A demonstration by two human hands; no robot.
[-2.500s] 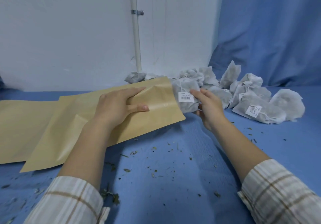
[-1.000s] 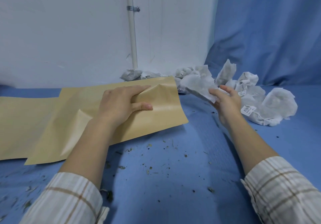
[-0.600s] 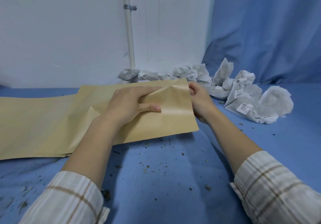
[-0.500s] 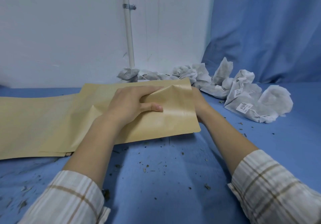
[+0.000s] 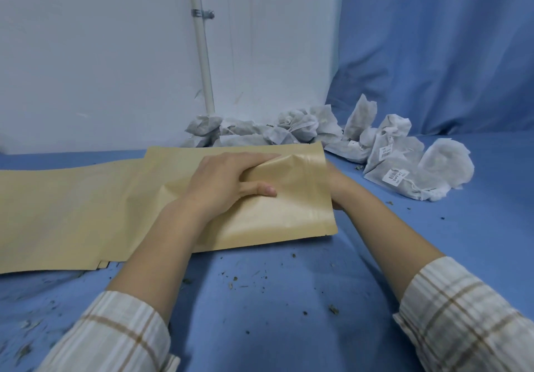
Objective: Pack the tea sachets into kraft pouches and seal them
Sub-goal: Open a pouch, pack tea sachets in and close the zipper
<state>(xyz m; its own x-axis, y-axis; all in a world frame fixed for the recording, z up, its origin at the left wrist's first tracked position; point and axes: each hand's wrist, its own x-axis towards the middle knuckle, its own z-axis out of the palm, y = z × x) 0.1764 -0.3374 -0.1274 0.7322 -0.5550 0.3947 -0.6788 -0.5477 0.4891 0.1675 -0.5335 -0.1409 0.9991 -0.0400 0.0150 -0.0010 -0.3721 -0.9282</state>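
Table (image 5: 289, 299): blue cloth cover, soft and faintly creased, lying under everything and speckled with dry tea crumbs (image 5: 234, 279) towards my side.

Wall (image 5: 101, 54): flat white, a thin white pipe (image 5: 203, 62) running up it; a blue curtain (image 5: 433, 48) is hanging in folds to the right.

Spare pouches (image 5: 57, 212): flat tan kraft paper, matte, lying stacked on the left, partly under the one I am working on.

Working pouch (image 5: 289, 215): smooth kraft paper, rectangular, its long axis running left to right with the mouth end facing right. It is lying directly in front of me, between my two hands.

Left hand (image 5: 231, 181): resting on top of the pouch, fingers curling into the upper layer and puckering it up, thumb lying across the paper. It is the nearer hand to the mouth's top lip.

Right hand (image 5: 332, 186): mostly hidden behind the pouch mouth; only the wrist and a bit of palm are showing, so I cannot tell how its fingers are lying or whether it is holding a sachet. I judge it is reaching into the opening.

Tea sachets (image 5: 398, 166): a heap of white, gauzy, crumpled bags, some carrying small printed labels and strings, sitting well behind and to the right of the pouch, closest to my right hand.
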